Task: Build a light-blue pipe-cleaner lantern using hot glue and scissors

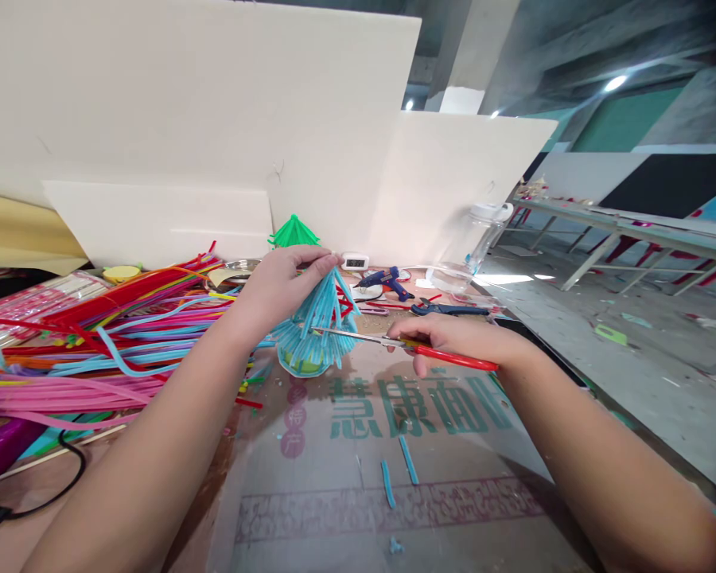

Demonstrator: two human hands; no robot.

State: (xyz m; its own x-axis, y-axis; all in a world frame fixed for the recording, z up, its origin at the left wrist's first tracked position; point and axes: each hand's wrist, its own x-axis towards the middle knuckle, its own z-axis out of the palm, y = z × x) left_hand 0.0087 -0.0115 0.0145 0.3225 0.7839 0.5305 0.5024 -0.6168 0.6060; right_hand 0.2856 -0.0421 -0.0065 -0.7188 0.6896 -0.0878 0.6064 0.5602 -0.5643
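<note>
My left hand [292, 282] pinches the top of a blue pipe-cleaner model [328, 310], a cone-shaped roof with a second tier below it. Red strips show through its right side, and a yellow-green part sits at its base. In my right hand [447, 334] is a pair of scissors [453, 358] with red handles. The blades point left and reach the blue strands between the two tiers; whether they are parted is too small to tell. Short blue pipe-cleaner pieces [387, 484] lie on the printed plastic sheet [310, 549] nearer to me.
Bundles of coloured pipe cleaners [125, 358] cover the left side. Behind my hands stand a green umbrella-shaped piece [295, 231], a small digital clock [355, 261], a blue glue gun [385, 280], pliers [453, 309] and a clear jug [468, 247]. White boards [203, 103] rise at the back.
</note>
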